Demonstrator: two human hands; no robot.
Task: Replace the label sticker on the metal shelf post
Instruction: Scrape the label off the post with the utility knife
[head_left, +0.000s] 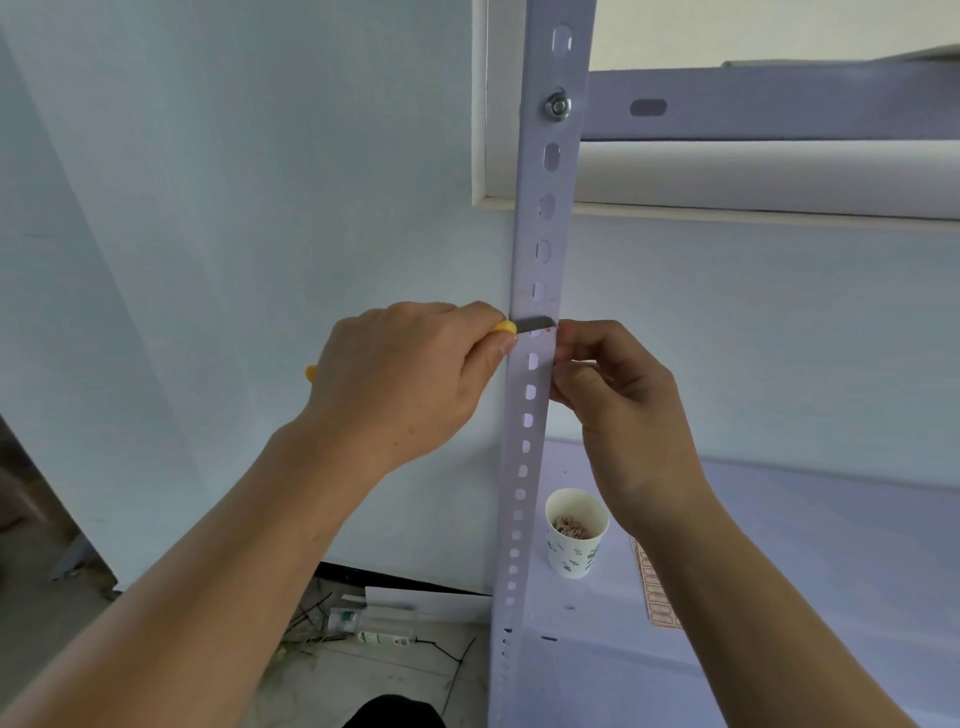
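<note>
Evidently the left hand (405, 374) is closed around a yellow-handled knife (535, 325), blade flat across the post (540, 291) to scrape the sticker (548, 329), while the right hand (618, 400) pinches at the post's edge, steadying. Below, a paper cup (574, 532) holds pinkish scraps, probably peelings.

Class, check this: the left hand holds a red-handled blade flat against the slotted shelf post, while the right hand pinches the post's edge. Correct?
Not quite. In the head view the blade has a yellow handle, not red. The left hand does press it against the post, and the right hand pinches the edge.
</note>
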